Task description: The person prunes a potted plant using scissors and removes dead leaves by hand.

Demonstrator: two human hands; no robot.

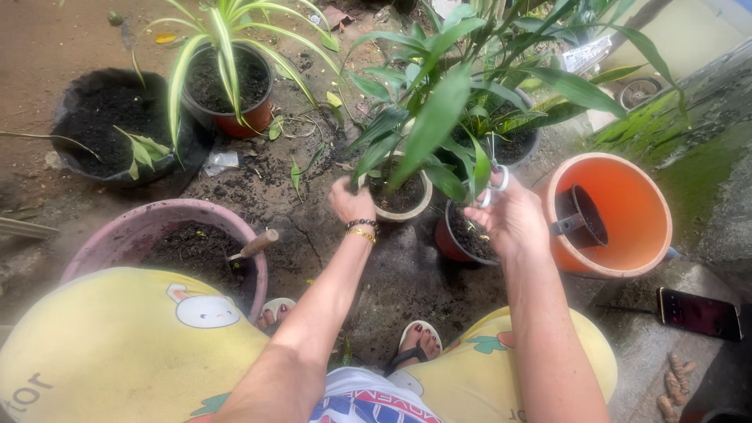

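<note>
My left hand grips the rim of a small cream pot filled with dark soil, from which a broad-leaved green plant rises. My right hand holds white-handled scissors close to the plant's lower stems, above a reddish pot of soil. The scissors' blades are hidden among the leaves. A bracelet sits on my left wrist.
A pink basin of soil with a wooden-handled tool is at the left. An orange bucket with a dark scoop lies at the right. A striped plant in a red pot, a black grow bag and a phone are around.
</note>
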